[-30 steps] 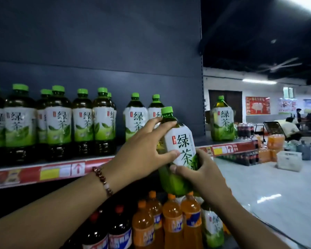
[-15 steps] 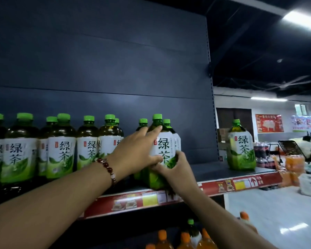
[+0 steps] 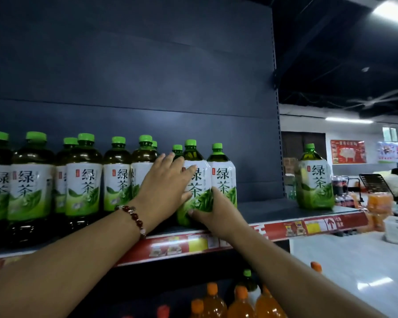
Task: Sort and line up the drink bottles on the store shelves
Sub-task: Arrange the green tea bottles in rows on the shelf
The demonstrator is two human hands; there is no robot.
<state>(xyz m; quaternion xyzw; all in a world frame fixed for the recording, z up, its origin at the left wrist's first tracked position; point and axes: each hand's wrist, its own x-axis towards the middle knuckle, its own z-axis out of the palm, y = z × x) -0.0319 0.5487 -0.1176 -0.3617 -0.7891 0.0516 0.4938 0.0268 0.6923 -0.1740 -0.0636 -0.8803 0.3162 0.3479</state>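
In the head view, a green tea bottle [image 3: 194, 177] is being seated on the shelf [image 3: 285, 211], judged to be the placing step of lining up the row. It is held between the hands: the left hand [image 3: 164, 183] is laid against its upper label with fingers fairly straight, while the right hand [image 3: 213, 210] is curled round its lower body. Just right of the hands a neighbouring bottle [image 3: 223, 175] stands touching it; a lone bottle [image 3: 314, 177] stands well apart further right. Next, squaring the label forward and releasing would probably be called for.
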